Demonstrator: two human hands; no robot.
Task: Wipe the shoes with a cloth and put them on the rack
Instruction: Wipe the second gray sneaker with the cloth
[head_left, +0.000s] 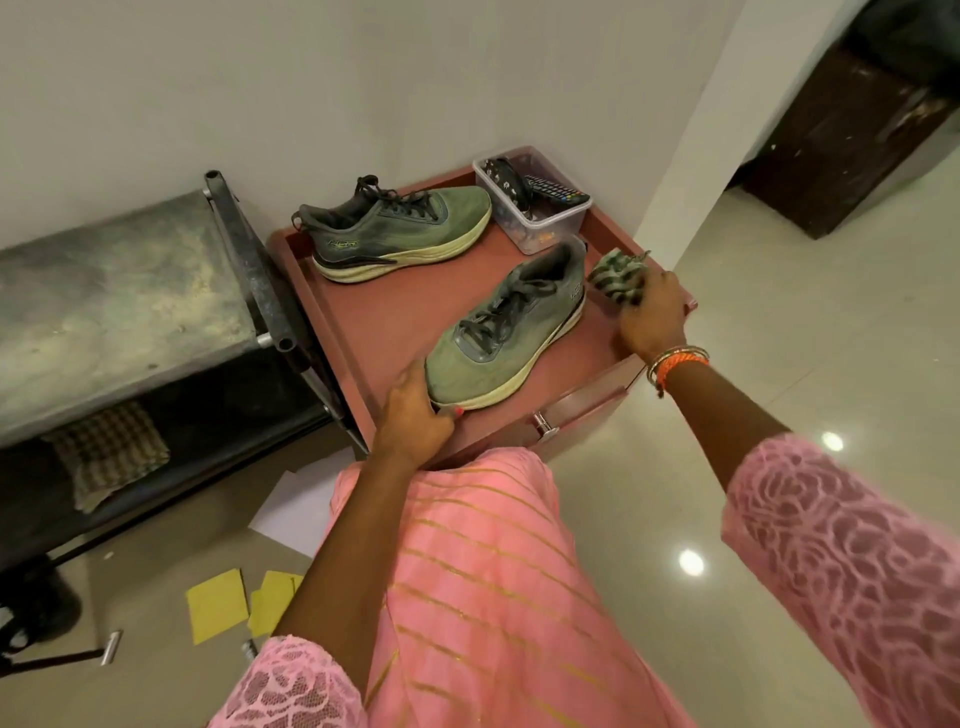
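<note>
Two green sneakers with dark laces and cream soles stand on a reddish-brown cabinet top (395, 312). The far sneaker (400, 234) lies side-on near the wall. The near sneaker (509, 327) points its toe toward me. My left hand (415, 410) grips that toe, thumb under the sole's front edge. My right hand (649, 317) holds a bunched green-and-white cloth (615, 275) at the cabinet's right edge, just beside the near sneaker's heel. A dark metal shoe rack (130, 291) stands to the left of the cabinet.
A clear plastic box (535, 208) with a remote and small items sits at the cabinet's back right corner. A checked cloth (104, 452) lies on the rack's lower shelf. Yellow and white papers (234, 603) lie on the floor. A dark cabinet (841, 135) stands far right.
</note>
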